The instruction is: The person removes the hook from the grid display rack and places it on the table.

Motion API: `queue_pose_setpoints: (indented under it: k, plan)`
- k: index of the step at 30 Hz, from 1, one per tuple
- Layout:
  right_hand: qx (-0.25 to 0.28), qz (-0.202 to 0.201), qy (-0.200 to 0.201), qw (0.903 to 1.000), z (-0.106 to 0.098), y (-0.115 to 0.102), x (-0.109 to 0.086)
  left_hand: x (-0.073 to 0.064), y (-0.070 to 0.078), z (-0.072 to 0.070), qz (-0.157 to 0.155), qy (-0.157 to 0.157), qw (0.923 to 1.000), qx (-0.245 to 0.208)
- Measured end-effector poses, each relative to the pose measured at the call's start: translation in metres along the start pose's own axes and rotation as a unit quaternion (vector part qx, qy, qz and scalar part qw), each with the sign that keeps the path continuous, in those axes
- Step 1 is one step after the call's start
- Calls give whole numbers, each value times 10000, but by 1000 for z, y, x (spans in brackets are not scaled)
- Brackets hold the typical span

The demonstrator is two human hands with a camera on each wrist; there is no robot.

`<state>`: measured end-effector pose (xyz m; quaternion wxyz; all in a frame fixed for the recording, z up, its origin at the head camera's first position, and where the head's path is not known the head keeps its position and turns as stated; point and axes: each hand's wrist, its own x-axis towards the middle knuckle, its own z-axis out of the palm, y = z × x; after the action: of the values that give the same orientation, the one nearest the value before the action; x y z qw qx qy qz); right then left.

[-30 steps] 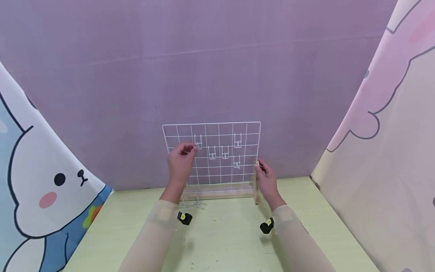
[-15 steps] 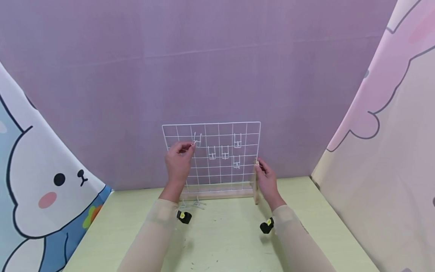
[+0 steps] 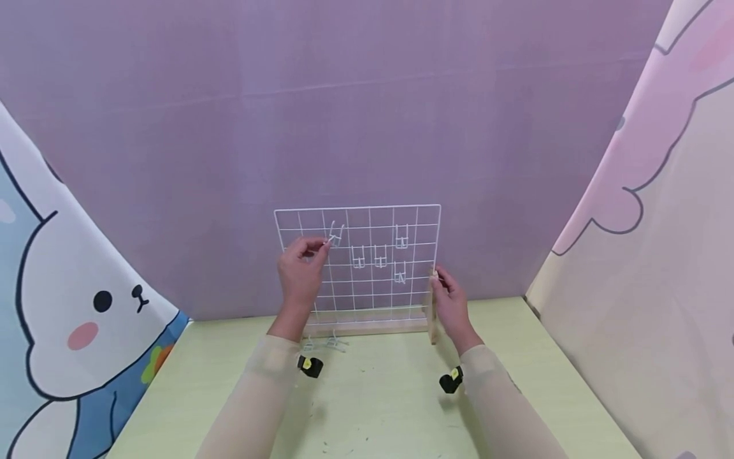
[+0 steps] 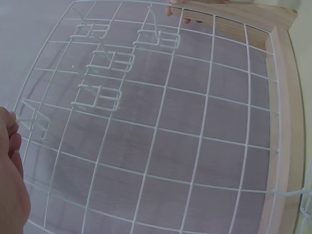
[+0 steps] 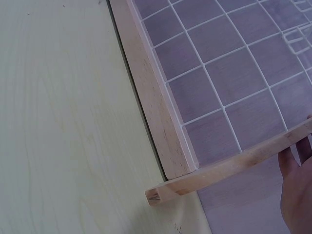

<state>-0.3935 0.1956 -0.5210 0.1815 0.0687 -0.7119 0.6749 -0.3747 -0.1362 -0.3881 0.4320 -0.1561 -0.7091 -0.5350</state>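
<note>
A white wire grid panel (image 3: 381, 296) stands upright in a wooden base (image 3: 373, 328). At its upper left, my left hand (image 3: 302, 271) pinches a white wire hook (image 3: 337, 237) between thumb and fingers. That hook (image 4: 36, 119) tilts against the grid in the left wrist view. My right hand (image 3: 450, 305) grips the right side of the stand, at the top of the wooden upright (image 3: 432, 319); in the right wrist view its fingers (image 5: 304, 148) wrap behind the wood. Several other hooks hang on the grid, among them an upper right hook (image 3: 401, 237) and a lower one (image 3: 399, 274).
Loose wire hooks (image 3: 335, 342) lie on the pale yellow table (image 3: 367, 401) in front of the base, near the left forearm. A purple backdrop (image 3: 367, 115) rises behind the grid. Printed cartoon panels flank the table, one with a rabbit (image 3: 115, 338).
My left hand has shifted slightly left and up, and the hook in it has lifted and tilted away from its earlier straight hang. The right hand stays on the stand.
</note>
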Motion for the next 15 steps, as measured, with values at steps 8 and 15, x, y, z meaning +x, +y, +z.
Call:
queue_pose_setpoints:
  k: [8,15]
  plan:
    - [64,-32,9,10000,-1,0,2,-6,-6,-5,-116,-159,9998,-79]
    - [25,-49,10,10000,-1,0,1,-17,-13,-14,-262,-149,9995,8]
